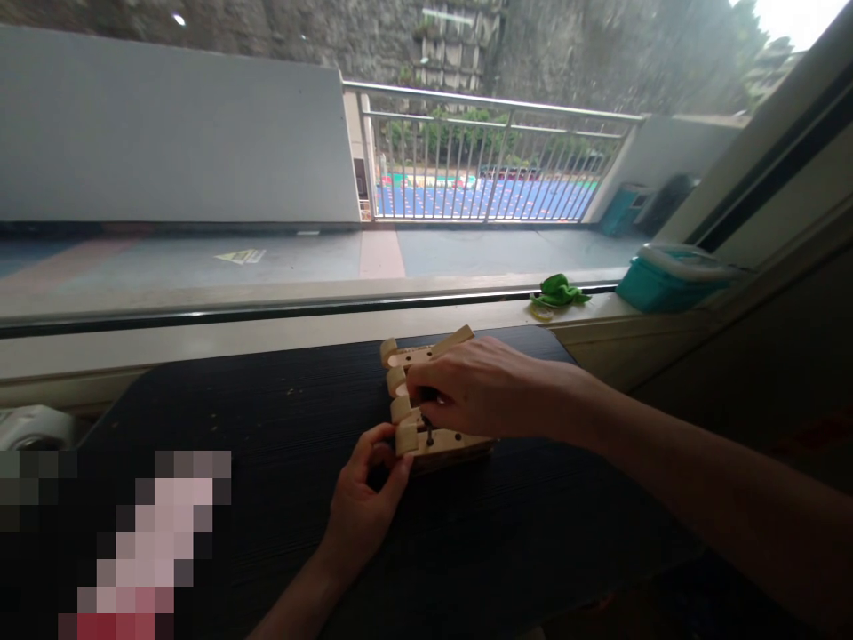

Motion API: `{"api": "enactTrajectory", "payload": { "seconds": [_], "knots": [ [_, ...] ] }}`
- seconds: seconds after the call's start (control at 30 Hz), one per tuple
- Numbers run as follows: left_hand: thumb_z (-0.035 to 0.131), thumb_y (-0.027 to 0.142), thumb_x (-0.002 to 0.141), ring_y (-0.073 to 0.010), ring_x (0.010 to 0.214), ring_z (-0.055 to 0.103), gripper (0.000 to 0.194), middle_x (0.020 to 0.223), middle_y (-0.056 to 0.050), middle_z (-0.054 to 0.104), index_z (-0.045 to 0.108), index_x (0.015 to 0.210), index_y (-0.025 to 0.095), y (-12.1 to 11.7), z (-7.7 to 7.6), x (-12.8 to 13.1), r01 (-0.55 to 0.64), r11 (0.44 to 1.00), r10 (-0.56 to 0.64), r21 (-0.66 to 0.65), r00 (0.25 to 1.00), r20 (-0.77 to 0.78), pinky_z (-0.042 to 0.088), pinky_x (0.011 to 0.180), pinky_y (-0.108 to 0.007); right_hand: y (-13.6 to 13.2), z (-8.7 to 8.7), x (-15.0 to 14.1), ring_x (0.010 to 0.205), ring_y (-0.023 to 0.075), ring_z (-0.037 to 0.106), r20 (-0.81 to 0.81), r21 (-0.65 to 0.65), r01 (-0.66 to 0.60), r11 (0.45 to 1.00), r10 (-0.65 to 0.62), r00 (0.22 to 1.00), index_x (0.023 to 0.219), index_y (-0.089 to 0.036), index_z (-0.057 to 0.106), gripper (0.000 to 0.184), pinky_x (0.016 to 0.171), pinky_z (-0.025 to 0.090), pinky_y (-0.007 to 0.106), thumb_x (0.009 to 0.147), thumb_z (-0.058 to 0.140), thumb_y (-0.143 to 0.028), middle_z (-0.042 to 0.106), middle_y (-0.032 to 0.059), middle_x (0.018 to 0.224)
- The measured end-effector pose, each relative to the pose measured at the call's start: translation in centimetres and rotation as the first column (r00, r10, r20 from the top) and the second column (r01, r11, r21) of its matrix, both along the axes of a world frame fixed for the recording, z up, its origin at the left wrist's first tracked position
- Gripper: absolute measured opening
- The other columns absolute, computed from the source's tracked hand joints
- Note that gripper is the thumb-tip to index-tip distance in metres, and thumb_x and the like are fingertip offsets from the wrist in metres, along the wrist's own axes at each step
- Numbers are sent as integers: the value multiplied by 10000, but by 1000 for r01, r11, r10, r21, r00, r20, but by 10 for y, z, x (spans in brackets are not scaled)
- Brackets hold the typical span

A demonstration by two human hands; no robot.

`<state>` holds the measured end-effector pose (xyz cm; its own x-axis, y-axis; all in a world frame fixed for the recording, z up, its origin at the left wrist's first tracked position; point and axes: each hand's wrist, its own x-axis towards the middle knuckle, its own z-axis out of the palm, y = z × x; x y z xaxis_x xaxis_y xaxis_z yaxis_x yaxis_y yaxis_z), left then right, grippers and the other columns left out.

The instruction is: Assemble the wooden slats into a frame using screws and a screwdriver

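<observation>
A pale wooden assembly [408, 437] rests on a dark table [280, 462], with rounded blocks along its left side and dark holes in its bars. A small dark pin or screw [430, 436] stands in the nearest bar. My left hand [365, 498] grips the near left corner, with thumb and index finger closed on the rounded end block. Over the middle of the assembly is my right hand [483, 387], fingers curled and pinched together. What they hold, if anything, is hidden behind the fingers. The far bars of the assembly show beyond this hand.
Behind the table runs a window sill [320, 333], bearing a crumpled green cloth [560, 290] and a teal box [673, 283] with a pale lid. A white object [36, 428] is beside the table's left edge. A pixelated patch covers the lower left.
</observation>
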<state>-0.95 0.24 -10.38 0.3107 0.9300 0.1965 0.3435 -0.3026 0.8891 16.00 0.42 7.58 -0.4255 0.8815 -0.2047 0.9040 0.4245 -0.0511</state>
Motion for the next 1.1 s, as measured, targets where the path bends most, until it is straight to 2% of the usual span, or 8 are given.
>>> {"api": "enactTrajectory", "payload": {
  "seconds": [0.2,0.37,0.5,0.73,0.9,1.1],
  "knots": [
    [562,344,765,-117,693,602,339,726,37,613,485,1068,211,-1,-2,-1,4,1000,-4,-7,1000,5,466,652,-217,1,0,1,742,148,567,-49,-24,-68,997,67,997,883,-143,621,216,599,330,229,861,431,-246,641,83,851],
    [558,337,767,-117,702,601,331,735,32,615,488,1061,205,-1,-1,-1,14,1000,-14,-19,1000,24,467,663,-219,3,-9,-1,751,168,583,-34,38,34,999,-32,999,971,-123,600,266,607,344,231,866,441,-308,643,101,846],
    [555,342,772,-111,683,584,332,704,39,586,485,1066,203,-1,-1,0,15,1000,-14,-12,1000,23,466,663,-220,3,-9,-3,760,185,589,28,49,80,996,-81,996,942,-124,607,303,623,349,241,880,405,-340,645,111,825],
    [558,356,773,-119,704,594,359,736,33,596,472,1088,208,0,-2,-1,15,1000,-14,-26,1000,15,470,668,-228,0,3,-3,737,157,567,30,-17,-14,1000,15,999,917,-145,620,238,618,328,235,868,418,-261,643,88,824],
    [557,353,772,-120,719,598,343,753,29,604,479,1073,208,-1,0,-1,11,1000,-11,-28,1000,9,472,672,-229,1,1,0,707,135,552,-43,-33,-57,998,55,998,873,-134,626,210,598,319,227,862,439,-228,636,79,803],
    [548,348,777,-116,703,593,321,728,35,600,483,1056,204,-1,2,-1,17,1000,-17,-15,1000,-4,469,681,-232,3,-5,-3,715,146,563,-15,25,38,999,-38,999,954,-119,605,255,588,325,226,875,425,-281,636,91,807]
  ]
}}
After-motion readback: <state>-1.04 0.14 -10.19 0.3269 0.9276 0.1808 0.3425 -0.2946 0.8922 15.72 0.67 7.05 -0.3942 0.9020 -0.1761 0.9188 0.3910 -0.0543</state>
